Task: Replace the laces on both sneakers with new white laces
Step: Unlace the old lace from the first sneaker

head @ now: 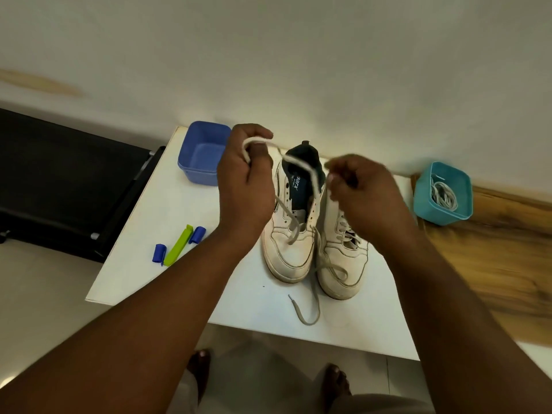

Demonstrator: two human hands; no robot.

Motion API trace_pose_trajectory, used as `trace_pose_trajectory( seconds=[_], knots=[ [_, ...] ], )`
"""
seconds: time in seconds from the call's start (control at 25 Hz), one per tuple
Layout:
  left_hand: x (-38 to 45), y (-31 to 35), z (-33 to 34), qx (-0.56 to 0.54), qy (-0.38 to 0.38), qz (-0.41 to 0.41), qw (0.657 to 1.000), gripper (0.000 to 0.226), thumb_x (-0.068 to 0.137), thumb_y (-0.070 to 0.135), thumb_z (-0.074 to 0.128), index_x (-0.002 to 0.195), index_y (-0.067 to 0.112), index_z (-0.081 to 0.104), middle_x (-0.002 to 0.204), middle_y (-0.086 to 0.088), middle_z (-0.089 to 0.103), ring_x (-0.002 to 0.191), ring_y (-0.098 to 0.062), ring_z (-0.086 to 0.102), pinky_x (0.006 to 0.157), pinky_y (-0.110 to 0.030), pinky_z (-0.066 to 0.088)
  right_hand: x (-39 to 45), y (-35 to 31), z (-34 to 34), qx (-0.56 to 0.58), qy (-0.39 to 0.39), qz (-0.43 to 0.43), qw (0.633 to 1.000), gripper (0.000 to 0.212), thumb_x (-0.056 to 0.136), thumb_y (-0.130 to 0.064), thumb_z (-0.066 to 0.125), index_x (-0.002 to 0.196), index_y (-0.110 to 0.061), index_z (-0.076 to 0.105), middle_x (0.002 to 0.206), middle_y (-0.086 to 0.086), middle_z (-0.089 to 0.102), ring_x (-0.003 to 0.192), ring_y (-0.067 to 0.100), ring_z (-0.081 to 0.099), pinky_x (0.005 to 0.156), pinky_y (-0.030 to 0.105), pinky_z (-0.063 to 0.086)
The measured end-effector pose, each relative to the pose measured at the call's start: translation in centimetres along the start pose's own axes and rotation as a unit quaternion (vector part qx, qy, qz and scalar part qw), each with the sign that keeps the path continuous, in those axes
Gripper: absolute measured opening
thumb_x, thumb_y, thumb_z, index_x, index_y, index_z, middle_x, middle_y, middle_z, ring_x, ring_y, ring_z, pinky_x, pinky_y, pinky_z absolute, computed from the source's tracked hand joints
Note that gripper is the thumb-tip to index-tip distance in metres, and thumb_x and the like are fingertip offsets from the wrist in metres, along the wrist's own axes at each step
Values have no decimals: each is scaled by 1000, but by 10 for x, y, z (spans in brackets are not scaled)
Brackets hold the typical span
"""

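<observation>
Left hand: we see the left hand (243,177) raised above the shoes at frame centre, fingers curled and pinching one end of a lace (294,162).
Right hand: the right hand (360,192), blurred, is also clenched; it grips the other part of that lace near its fingertips.
Lace: pale and flat, it arches between the two hands and drops from the left hand down to the lowest eyelets of the left shoe (291,225).
Left shoe: off-white, toe toward us, at the centre of the table; its upper eyelets are bare and the dark tongue and lining show.
Right shoe: the right shoe (342,258) stands touching the left one, partly hidden by the right wrist; we see it laced, with loose ends trailing over its toe onto the table below.
Table: the white table (143,234) bears the shoes in the middle of the frame.
Blue tub: a blue tub (203,152) sits at the table's far left corner.
Clips: a green clip (178,245) lies between two blue clips (159,253) left of the shoes.
Teal tub: a teal tub (442,192) at right, on a wooden surface (493,249), holds coiled white laces (445,195).
Room: a pale wall (298,55) fills the upper frame; a black object (59,174) stands at left; bare feet (200,369) show at the bottom on a tiled floor.
</observation>
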State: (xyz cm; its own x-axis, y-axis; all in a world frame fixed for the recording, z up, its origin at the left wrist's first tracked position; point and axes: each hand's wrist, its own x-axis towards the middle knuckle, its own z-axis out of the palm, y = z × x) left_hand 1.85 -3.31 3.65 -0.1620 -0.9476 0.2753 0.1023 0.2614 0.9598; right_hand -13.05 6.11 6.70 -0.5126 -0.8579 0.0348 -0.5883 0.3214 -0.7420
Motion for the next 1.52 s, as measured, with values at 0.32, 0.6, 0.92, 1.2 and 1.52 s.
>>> trace_pose_trajectory(
  seconds=[0.32, 0.6, 0.92, 1.2, 1.52],
  knots=[
    [-5, -17, 2, 214, -167, 3, 962, 37, 95, 14, 58, 130, 28, 55, 104, 12, 61, 86, -8, 63, 75, -23, 54, -6, 34, 36, -335, -145, 22, 931, 17, 96, -32, 65, 97, -19, 74, 87, 1, 69, 77, 21, 64, 64, 27, 43],
    [-17, -18, -8, 487, -500, 65, 713, 76, 85, 32, 72, 151, 37, 35, 157, 10, 32, 138, -23, 33, 108, -41, 38, -5, -7, -29, -336, -77, 79, 935, 20, 93, -37, 55, 81, -22, 61, 77, 2, 61, 71, 19, 58, 65, 32, 46],
    [-16, -12, -14, 425, -474, -3, 771, 101, 64, 50, 86, 146, 42, 28, 141, 4, 50, 127, -20, 45, 95, -40, 51, 0, 17, -3, -333, -121, -22, 935, 23, 91, -28, 72, 113, -24, 74, 107, 2, 64, 94, 23, 65, 80, 35, 53],
    [-14, -8, -14, 405, -466, -12, 787, 106, 58, 75, 82, 145, 41, 33, 144, 12, 50, 131, -14, 39, 99, -38, 47, 4, 33, 16, -399, -131, 9, 908, 16, 96, -15, 64, 109, -19, 73, 91, 1, 65, 75, 19, 64, 66, 30, 47],
    [-13, -17, -8, 393, -388, 15, 834, 55, 85, 36, 76, 135, 36, 54, 129, 7, 65, 116, -20, 58, 93, -38, 53, -2, -1, -28, -348, 64, -48, 934, 22, 95, -17, 63, 115, -21, 67, 117, 9, 57, 85, 29, 62, 68, 34, 44]
  ],
)
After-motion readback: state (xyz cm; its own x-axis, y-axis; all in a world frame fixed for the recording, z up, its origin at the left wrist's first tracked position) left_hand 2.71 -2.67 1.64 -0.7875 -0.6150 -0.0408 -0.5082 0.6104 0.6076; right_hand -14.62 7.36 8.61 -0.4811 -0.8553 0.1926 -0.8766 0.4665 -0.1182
